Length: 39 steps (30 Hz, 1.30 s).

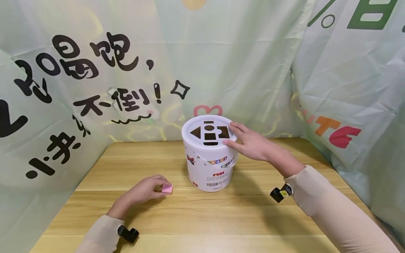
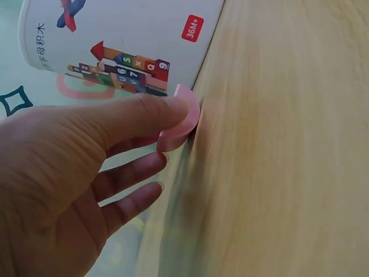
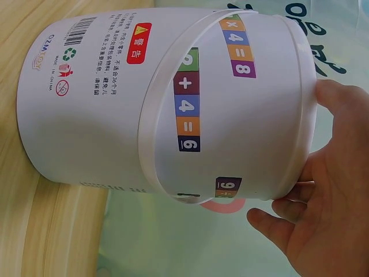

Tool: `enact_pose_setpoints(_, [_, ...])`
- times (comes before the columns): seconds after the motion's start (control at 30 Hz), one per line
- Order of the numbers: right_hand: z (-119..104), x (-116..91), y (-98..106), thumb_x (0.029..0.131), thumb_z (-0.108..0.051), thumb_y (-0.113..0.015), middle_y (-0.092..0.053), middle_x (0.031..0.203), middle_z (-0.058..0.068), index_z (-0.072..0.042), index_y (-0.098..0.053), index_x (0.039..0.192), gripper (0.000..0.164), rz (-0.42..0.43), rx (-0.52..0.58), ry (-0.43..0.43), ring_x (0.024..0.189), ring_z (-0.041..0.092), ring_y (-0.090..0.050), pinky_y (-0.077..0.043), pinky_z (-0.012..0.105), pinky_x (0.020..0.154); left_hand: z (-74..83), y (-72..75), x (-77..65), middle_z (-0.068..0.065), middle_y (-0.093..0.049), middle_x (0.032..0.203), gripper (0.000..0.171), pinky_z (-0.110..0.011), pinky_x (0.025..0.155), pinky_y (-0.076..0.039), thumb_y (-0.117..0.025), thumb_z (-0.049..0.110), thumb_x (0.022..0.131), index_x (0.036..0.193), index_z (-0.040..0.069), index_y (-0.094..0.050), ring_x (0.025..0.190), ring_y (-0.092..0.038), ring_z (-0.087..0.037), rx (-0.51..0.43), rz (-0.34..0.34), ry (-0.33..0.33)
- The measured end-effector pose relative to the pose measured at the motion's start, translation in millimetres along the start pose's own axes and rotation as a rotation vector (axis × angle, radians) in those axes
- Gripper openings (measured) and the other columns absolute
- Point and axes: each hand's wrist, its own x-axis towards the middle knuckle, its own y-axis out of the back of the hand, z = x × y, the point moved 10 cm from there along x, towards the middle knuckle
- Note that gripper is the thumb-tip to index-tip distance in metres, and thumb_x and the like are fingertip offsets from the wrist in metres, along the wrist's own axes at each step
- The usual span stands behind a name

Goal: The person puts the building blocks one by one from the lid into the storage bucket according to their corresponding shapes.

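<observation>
My left hand [image 1: 148, 189] pinches a small pink block [image 1: 167, 189] between thumb and fingers, low over the table to the left of a white bucket [image 1: 209, 172]. In the left wrist view the pink block [image 2: 193, 112] shows a curved outer edge, partly covered by the thumb. The other fingers are spread loosely beneath. The bucket stands upright, its white lid [image 1: 193, 140] cut with holes of several shapes, among them a triangle, a circle and a square. On the right side of the lid's rim rests my right hand [image 1: 253, 142], thumb in front and fingers farther back.
The wooden table [image 1: 133, 158] carries the bucket near its middle. A printed cloth [image 1: 237, 70] hangs behind and along both sides. The bucket's white handle [image 3: 148, 127] hangs down across its printed front.
</observation>
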Motion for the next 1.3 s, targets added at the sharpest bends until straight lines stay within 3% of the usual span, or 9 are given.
enact_pose_setpoints(0.27, [0.2, 0.2, 0.1, 0.094, -0.07, -0.034, -0.011, 0.162, 0.013, -0.008, -0.016, 0.157, 0.091, -0.012, 0.0, -0.005, 0.139, 0.045, -0.029, -0.028, 0.062, 0.108, 0.3, 1.3, 3.8, 0.004, -0.065, 0.113, 0.031, -0.035, 0.086, -0.053, -0.077, 0.021, 0.086, 0.116, 0.014, -0.07, 0.1, -0.06, -0.011, 0.049, 0.011, 0.014])
enact_pose_setpoints(0.53, [0.7, -0.2, -0.6, 0.094, -0.071, -0.034, -0.011, 0.162, 0.013, -0.009, -0.015, 0.157, 0.091, -0.018, 0.001, -0.007, 0.139, 0.045, -0.028, -0.028, 0.062, 0.108, -4.9, 3.5, 4.3, 0.004, -0.066, 0.106, 0.036, -0.033, 0.079, -0.054, -0.075, 0.022, 0.087, 0.12, 0.011, -0.067, 0.09, -0.061, -0.01, 0.03, 0.005, 0.084])
enact_pose_setpoints(0.73, [0.3, -0.2, -0.1, 0.094, -0.071, -0.034, -0.011, 0.162, 0.013, -0.009, -0.015, 0.157, 0.091, -0.02, 0.002, -0.009, 0.14, 0.045, -0.027, -0.027, 0.062, 0.108, -5.8, 8.0, 5.2, 0.006, -0.07, 0.104, 0.034, -0.037, 0.083, -0.054, -0.063, 0.032, 0.097, 0.127, 0.016, -0.064, 0.094, -0.065, -0.01, 0.001, 0.022, 0.077])
enact_pose_setpoints(0.93, [-0.5, 0.2, 0.0, 0.094, -0.07, -0.035, -0.011, 0.162, 0.013, -0.008, -0.015, 0.157, 0.09, -0.018, -0.001, -0.002, 0.14, 0.045, -0.026, -0.027, 0.062, 0.108, -8.7, 10.7, 5.9, 0.004, -0.067, 0.121, 0.034, -0.042, 0.097, -0.048, -0.058, 0.037, 0.099, 0.127, 0.02, -0.067, 0.114, -0.06, -0.016, -0.008, 0.053, 0.081])
enact_pose_setpoints(1.17, [0.3, 0.7, -0.4, 0.094, -0.07, -0.035, -0.01, 0.163, 0.012, -0.008, -0.015, 0.157, 0.091, -0.016, 0.002, 0.0, 0.141, 0.044, -0.025, -0.026, 0.061, 0.109, -10.3, 8.4, 8.6, 0.005, -0.069, 0.105, 0.033, -0.037, 0.083, -0.053, -0.066, 0.028, 0.095, 0.126, 0.016, -0.066, 0.092, -0.063, -0.009, 0.012, 0.048, 0.054])
enact_pose_setpoints(1.3, [0.2, 0.1, -0.4, 0.094, -0.07, -0.035, -0.01, 0.163, 0.012, -0.008, -0.015, 0.157, 0.091, -0.016, 0.002, -0.001, 0.141, 0.044, -0.025, -0.026, 0.061, 0.109, -10.0, 8.9, 11.0, 0.005, -0.068, 0.105, 0.03, -0.036, 0.083, -0.053, -0.067, 0.024, 0.094, 0.123, 0.015, -0.066, 0.091, -0.062, -0.009, 0.017, 0.056, 0.047])
